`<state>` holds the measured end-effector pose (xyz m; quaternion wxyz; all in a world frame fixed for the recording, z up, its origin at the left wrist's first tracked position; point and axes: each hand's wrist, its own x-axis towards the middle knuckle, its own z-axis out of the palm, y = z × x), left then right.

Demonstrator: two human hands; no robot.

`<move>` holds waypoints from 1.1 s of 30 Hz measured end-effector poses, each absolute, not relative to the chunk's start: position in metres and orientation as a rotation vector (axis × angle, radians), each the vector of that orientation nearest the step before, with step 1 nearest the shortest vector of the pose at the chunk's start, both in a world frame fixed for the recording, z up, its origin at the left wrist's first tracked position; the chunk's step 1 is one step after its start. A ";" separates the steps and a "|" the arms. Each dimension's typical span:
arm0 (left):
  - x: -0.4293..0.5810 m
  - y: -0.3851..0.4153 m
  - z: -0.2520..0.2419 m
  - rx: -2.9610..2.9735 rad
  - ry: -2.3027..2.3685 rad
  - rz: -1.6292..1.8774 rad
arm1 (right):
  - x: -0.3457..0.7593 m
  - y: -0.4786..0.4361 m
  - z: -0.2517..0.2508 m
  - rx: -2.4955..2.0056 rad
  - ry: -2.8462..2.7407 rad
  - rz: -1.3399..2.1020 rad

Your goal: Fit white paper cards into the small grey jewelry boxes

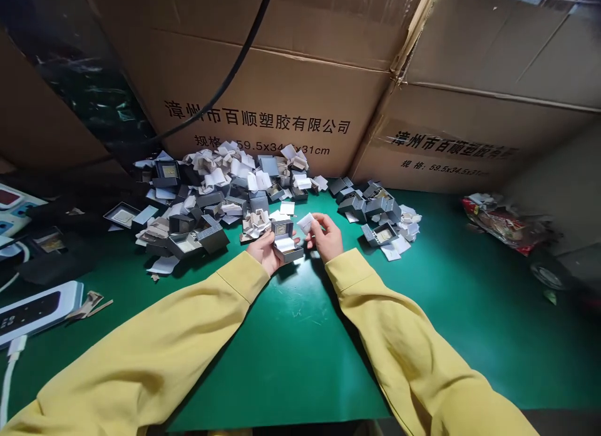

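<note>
My left hand point(264, 250) is closed around a small open grey box point(287, 241) with a pale lining, held just above the green mat point(300, 336). My right hand point(325, 236) pinches a small white card point(305, 223) right beside the box's lid. Both arms wear yellow sleeves. Behind the hands lies a big heap of grey boxes and white paper pieces point(220, 192). A smaller group of grey boxes point(375, 214) lies to the right of my right hand.
Large cardboard cartons point(291, 79) with printed characters wall off the back. A black cable point(225, 79) hangs across them. A white power strip point(32, 311) lies at the left edge. A red-and-white packet point(502, 220) sits far right.
</note>
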<state>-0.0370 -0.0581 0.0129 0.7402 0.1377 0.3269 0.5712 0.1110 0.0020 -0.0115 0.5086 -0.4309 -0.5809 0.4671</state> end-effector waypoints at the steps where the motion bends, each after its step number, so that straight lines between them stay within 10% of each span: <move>1: -0.038 -0.058 0.012 0.299 0.726 1.251 | 0.110 0.002 -0.011 -1.016 -1.392 1.137; 33: -0.037 -0.054 0.013 0.533 0.848 1.160 | 0.108 -0.018 0.002 -0.802 -1.660 0.709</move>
